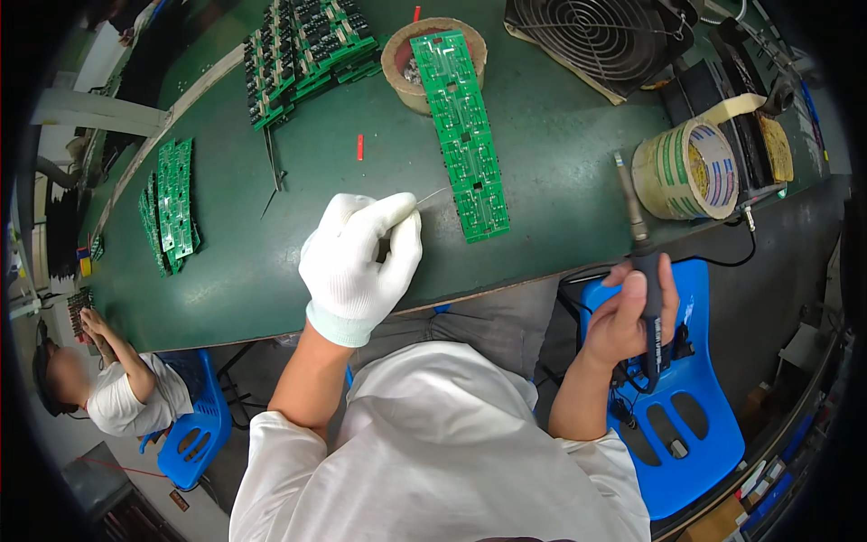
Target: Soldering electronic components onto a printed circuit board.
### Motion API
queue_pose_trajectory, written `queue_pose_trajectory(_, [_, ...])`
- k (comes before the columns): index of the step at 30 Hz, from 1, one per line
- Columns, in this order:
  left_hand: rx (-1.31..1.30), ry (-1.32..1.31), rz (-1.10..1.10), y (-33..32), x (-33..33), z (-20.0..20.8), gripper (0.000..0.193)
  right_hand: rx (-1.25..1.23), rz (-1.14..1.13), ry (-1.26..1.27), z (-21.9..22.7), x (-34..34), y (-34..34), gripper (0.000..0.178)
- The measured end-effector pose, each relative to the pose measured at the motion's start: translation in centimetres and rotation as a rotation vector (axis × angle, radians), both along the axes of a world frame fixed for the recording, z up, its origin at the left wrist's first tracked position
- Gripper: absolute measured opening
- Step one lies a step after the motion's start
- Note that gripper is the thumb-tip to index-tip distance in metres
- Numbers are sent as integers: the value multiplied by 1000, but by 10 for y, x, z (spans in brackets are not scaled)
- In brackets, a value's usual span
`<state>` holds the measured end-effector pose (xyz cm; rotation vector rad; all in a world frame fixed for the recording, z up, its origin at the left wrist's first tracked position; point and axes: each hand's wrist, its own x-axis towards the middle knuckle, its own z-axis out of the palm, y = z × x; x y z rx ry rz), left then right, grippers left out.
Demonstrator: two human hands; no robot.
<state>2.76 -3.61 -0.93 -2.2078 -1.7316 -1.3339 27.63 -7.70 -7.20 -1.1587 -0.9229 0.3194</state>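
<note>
My left hand, in a white knitted glove, pinches a thin solder wire between thumb and forefinger. The wire's end points toward a long green circuit board just to the right. That board's far end rests on the rim of a round bowl, and its near end lies close to the table's front edge. Bare, my right hand grips a soldering iron by its dark handle. The iron's tip points up and away, left of a tape roll and apart from the board.
Stacked circuit boards lie at the back left, with tweezers beside them. More boards stand further left. A fan and a tape roll occupy the right. A blue chair is below; another person sits far left.
</note>
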Motion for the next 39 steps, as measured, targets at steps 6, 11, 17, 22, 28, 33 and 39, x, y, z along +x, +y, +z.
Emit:
queue_pose_trajectory(6, [-62,161,-48,20,-7,29,21,-59,169,-92,7,-24,6,33])
queue_pose_trajectory(11, [22,195,-93,36,-8,31,21,-56,246,-134,14,-35,18,31])
queue_pose_trajectory(17, [41,139,-141,39,-6,10,23,-58,265,-162,13,-39,29,30])
queue_pose_trajectory(22, [12,90,-145,40,-5,7,25,-73,268,-142,9,-39,30,29])
queue_pose_trajectory(28, [-8,62,-124,42,-8,5,24,-94,257,-103,9,-38,30,29])
queue_pose_trajectory(33, [6,69,-119,43,-8,8,23,-112,255,-70,15,-38,34,29])
queue_pose_trajectory(39, [43,35,-97,45,-8,5,23,-92,262,-77,20,-42,46,29])
